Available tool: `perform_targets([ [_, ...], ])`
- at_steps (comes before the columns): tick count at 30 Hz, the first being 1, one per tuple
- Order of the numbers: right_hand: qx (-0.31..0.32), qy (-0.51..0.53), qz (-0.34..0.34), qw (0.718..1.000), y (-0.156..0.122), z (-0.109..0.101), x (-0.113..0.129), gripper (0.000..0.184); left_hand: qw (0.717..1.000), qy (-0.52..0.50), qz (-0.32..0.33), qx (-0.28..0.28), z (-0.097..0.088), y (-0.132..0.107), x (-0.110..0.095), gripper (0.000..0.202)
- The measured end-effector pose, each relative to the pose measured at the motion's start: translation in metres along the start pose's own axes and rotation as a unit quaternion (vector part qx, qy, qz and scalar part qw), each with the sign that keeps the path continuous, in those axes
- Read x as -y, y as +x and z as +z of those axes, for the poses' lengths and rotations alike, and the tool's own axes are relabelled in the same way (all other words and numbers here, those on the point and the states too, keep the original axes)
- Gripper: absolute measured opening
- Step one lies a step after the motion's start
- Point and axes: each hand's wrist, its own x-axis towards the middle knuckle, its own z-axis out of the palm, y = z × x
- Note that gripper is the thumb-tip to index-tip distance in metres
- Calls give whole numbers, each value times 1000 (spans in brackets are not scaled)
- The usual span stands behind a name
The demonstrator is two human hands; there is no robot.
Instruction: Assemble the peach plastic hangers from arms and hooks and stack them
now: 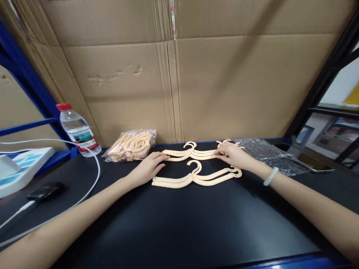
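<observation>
Two small stacks of cream plastic hangers lie on the black tabletop [179, 224]. The far stack [193, 152] is held at both ends: my left hand [147, 169] pinches its left tip and my right hand [234, 155] pinches its right tip. The near stack [196, 176] lies just in front of both hands, untouched. My right wrist wears a white bead bracelet [270, 176].
A clear bag of more cream hangers [131, 145] lies at the back left, and a crumpled empty plastic bag [269, 153] at the back right. A water bottle [78, 130], a white cable [95, 175], a black phone [45, 190] and a white box [22, 164] sit at the left. Cardboard [179, 74] walls the back.
</observation>
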Motion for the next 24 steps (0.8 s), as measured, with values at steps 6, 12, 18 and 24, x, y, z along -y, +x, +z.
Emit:
perform_targets([
  [6, -1, 6, 8, 1000, 2, 6, 2, 5, 1000, -8, -13, -27, 4, 4, 0, 27],
  [12, -25, 22, 18, 999, 3, 7, 9, 7, 997, -30, -37, -55, 2, 8, -8, 22],
  [18, -40, 93, 73, 992, -2, -14, 16, 7, 981, -100, -94, -135, -12, 9, -28, 20],
  [24, -15, 300, 104, 948, -4, -32, 37, 19, 895, -354, -186, -198, -21, 2, -53, 23],
])
